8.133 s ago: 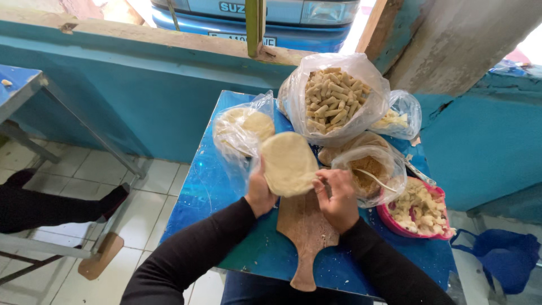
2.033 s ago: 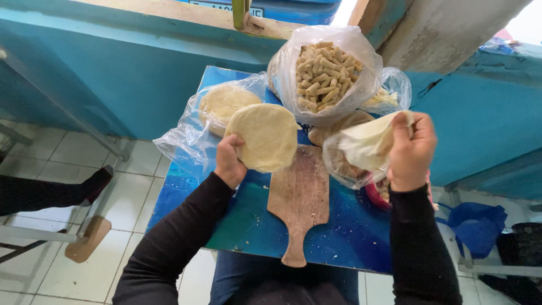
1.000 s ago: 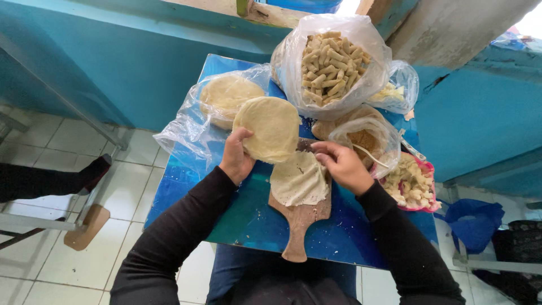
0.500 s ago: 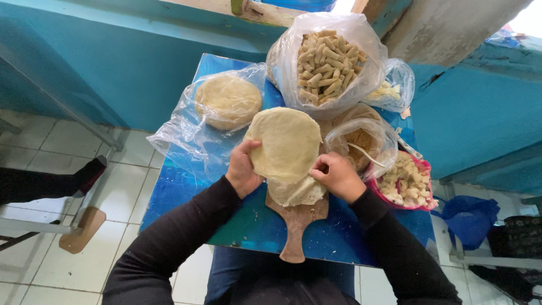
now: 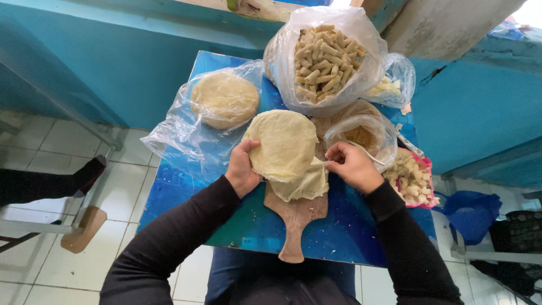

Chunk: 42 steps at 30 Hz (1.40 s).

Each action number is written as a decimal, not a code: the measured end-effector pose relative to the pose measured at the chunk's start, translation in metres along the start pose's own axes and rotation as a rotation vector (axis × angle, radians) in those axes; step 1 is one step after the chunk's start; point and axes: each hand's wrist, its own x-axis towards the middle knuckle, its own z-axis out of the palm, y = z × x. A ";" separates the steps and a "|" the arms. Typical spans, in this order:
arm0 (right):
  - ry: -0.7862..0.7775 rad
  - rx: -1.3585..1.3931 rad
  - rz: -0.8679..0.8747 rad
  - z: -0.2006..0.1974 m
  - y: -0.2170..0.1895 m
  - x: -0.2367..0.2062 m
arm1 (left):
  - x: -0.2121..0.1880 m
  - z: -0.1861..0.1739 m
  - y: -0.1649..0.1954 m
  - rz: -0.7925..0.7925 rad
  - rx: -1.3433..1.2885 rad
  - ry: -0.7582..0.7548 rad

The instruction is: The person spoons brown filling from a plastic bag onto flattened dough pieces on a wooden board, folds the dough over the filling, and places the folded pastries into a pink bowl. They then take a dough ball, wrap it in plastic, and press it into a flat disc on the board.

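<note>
clear plastic bags [image 5: 333, 56] (filled) crowding blue table [image 5: 169, 192]

On the table [image 5: 169, 192] the board [image 5: 296, 217] lies in the middle, with its handle toward the person. A wrapper [image 5: 305, 183] lies on the board, under the stack of wrappers [image 5: 282, 144]. Behind on the left is a bag with more wrappers [image 5: 224, 100]; behind on the right, the bag of rolls [image 5: 324, 56]. A bowl [image 5: 415, 178] stands at the right edge
</note>
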 end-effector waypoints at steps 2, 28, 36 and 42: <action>0.024 -0.060 0.012 -0.001 -0.002 -0.002 | 0.001 0.000 -0.001 0.015 0.011 -0.017; -0.079 -0.297 -0.556 0.026 -0.091 -0.062 | -0.002 -0.002 0.007 0.083 0.015 -0.052; -0.063 -0.355 -0.661 0.038 -0.109 -0.082 | -0.008 0.007 0.015 0.107 0.016 -0.045; -0.081 -0.319 -0.669 0.033 -0.111 -0.101 | -0.011 0.009 0.015 0.106 0.007 -0.050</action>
